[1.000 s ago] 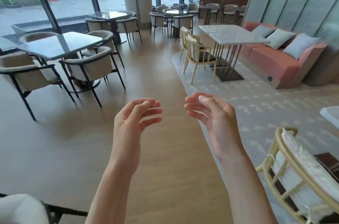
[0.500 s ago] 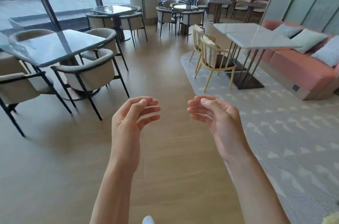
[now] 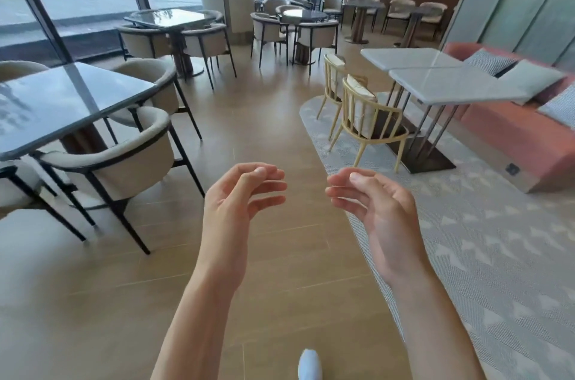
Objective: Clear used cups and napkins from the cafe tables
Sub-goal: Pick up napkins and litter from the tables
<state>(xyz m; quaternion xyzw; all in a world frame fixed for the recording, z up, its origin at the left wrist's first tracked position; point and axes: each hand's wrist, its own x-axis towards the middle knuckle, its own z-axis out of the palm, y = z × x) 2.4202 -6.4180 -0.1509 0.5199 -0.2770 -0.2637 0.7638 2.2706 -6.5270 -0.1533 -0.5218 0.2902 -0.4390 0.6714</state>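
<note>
Wide cafe hall with wooden floor (image 3: pixel 273 118), tall windows, grey patterned carpet (image 3: pixel 497 249) at the right. At the left, dark glass bench (image 3: pixel 59 102) with padded chairs (image 3: pixel 124 162) at its near corner; further back, second glass bench (image 3: pixel 169 17) and round bench (image 3: pixel 303 14). At the right, two pale marble benches (image 3: pixel 451 84) with slatted yellow chairs (image 3: pixel 364 118) and pink sofa (image 3: pixel 516 137) behind.

Left hand (image 3: pixel 236 199) and right hand (image 3: pixel 373 208) raised in front over the floor, apart from each other, fingers loosely curled, holding nothing.

No used cups or napkins visible on any bench top; far tops too small to tell. Judged step: walking and searching. To do well: look over each top edge to edge, also behind chair backs and near the far corners, where a napkin lies flat and hides easily. Better to keep both hands free and go along the aisle between chairs, without touching chair legs. Glass top reflects the windows, so a check from a closer angle probably needed.
</note>
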